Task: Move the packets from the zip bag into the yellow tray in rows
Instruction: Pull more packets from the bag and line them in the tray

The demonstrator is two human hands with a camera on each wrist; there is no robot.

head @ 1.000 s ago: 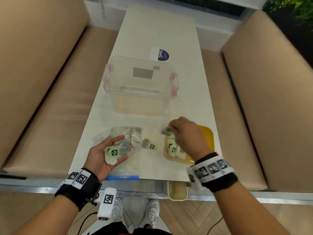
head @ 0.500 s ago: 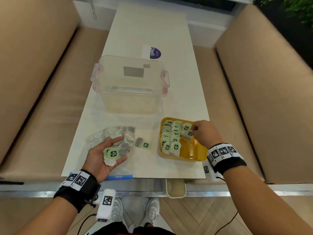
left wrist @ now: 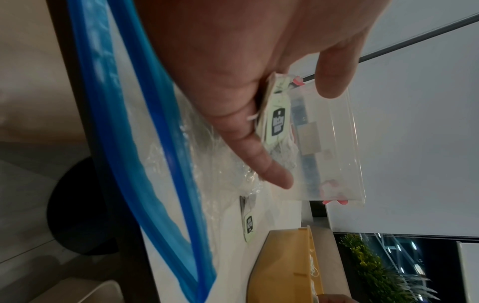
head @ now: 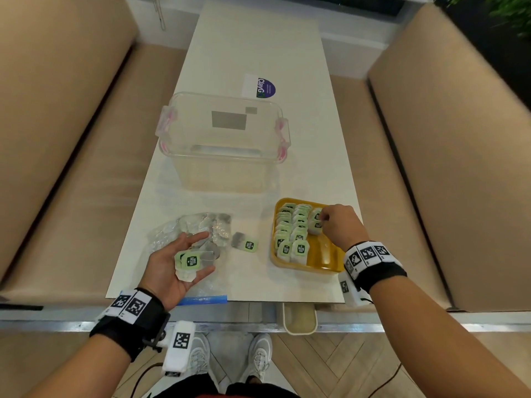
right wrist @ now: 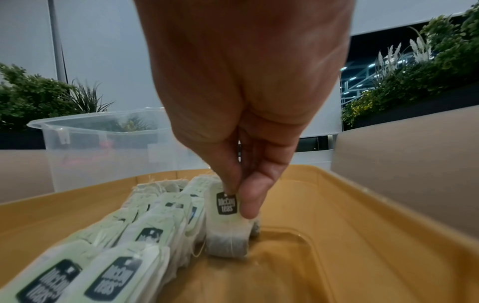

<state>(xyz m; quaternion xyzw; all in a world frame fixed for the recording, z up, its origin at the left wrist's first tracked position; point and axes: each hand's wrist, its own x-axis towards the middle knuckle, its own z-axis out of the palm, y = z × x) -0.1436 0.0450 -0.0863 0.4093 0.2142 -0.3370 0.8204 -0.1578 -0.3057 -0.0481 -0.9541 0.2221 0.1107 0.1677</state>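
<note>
My right hand pinches a packet upright in the yellow tray, best pressed snug against its row, while my left hand cradles spare packets

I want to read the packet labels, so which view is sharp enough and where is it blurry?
Right wrist: label on the pinched packet is sharp; nearest packets smear. Left wrist: dim, zip bag soft. Head: labels too small.
</note>
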